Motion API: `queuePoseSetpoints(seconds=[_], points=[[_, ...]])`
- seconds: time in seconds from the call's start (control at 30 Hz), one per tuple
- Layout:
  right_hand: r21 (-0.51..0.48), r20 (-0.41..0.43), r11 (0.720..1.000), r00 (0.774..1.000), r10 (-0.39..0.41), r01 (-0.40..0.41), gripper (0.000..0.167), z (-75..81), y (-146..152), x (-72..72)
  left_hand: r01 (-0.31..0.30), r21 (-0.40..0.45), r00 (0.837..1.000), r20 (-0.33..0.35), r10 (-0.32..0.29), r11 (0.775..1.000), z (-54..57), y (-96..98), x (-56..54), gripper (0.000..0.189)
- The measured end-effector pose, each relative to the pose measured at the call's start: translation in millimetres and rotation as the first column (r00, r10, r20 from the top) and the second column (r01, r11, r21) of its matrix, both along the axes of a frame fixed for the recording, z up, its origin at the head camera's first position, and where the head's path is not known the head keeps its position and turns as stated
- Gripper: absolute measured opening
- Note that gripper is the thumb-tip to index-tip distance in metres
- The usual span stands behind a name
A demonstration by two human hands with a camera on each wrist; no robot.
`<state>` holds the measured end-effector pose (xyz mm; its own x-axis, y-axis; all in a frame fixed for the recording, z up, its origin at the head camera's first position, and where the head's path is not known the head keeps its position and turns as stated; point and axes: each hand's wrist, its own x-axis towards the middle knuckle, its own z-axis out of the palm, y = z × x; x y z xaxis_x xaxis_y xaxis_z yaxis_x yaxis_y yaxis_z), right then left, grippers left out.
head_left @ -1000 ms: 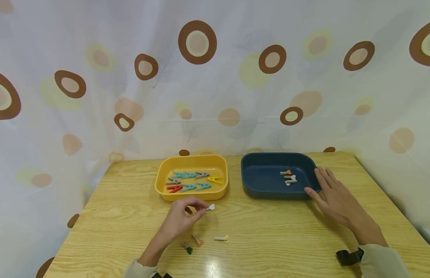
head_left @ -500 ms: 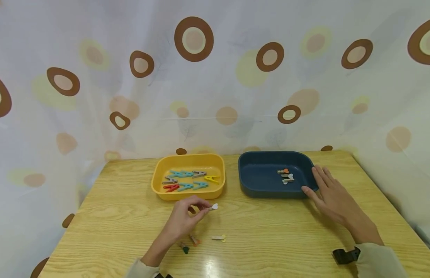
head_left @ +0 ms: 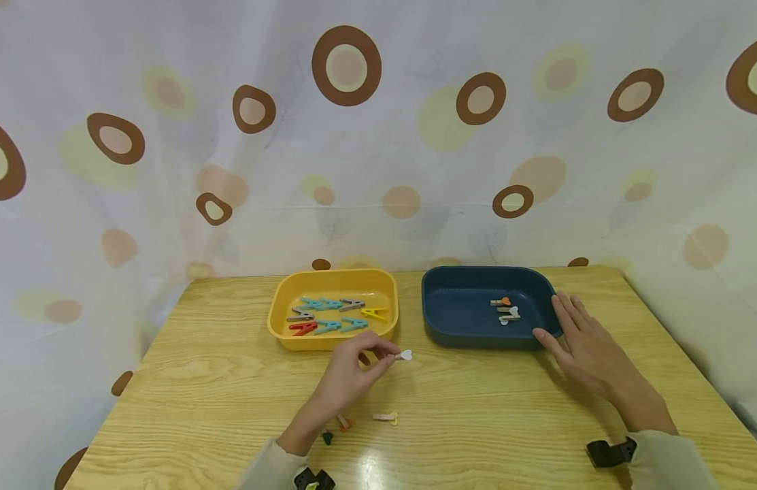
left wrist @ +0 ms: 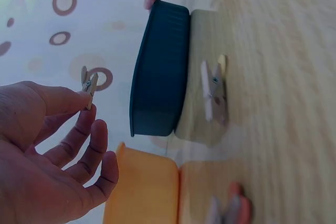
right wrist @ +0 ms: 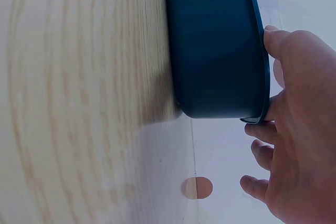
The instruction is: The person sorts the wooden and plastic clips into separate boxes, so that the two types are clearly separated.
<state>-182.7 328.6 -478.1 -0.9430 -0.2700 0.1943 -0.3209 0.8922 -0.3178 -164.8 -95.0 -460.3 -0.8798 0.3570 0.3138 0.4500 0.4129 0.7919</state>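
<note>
My left hand [head_left: 352, 371] pinches a small wooden clothespin [head_left: 404, 355] with a white heart between thumb and index finger, raised over the table in front of the yellow tray [head_left: 305, 342]. The left wrist view shows the clothespin's [left wrist: 90, 85] legs pointing up from the fingertips. My right hand [head_left: 592, 355] rests on the right front corner of the dark blue tray [head_left: 470, 338], fingers extended along its side. In the right wrist view its thumb and index finger touch the rim. Inside the blue tray lie several heart clothespins [head_left: 505, 310], one orange and others white.
Several plastic clips [head_left: 329, 325] in light blue, grey, red and yellow lie in the yellow tray. On the table near my left forearm are clothespins with a yellow heart [head_left: 385, 417], an orange heart [head_left: 344, 425] and a green heart [head_left: 327, 437]. A patterned curtain [head_left: 402, 136] hangs behind.
My left hand has moved right and slightly away from me, carrying the white-heart clothespin past the yellow tray's right front corner. My right hand stays on the blue tray.
</note>
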Motion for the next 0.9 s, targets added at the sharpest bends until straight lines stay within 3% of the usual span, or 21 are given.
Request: queuePoseSetpoints(seconds=[0.33, 0.63, 0.9], points=[[-0.006, -0.006, 1.000, 1.000, 0.006, -0.006, 0.081, -0.6, -1, -0.3, 0.035, 0.001, 0.997, -0.075, -0.035, 0.999, 10.9, 35.0, -19.2, 0.009], [-0.002, -0.008, 1.000, 1.000, 0.007, -0.007, 0.081, -0.5, -1, -1.4, 0.046, -0.068, 0.985, -0.162, -0.057, 0.997, 23.0, 71.1, -41.2, 0.008], [-0.009, 0.010, 1.000, 1.000, 0.003, -0.003, 0.082, 0.2, 1, -0.7, 0.080, -0.071, 0.990, -0.109, -0.087, 0.994, 25.6, 104.2, -64.7, 0.007]])
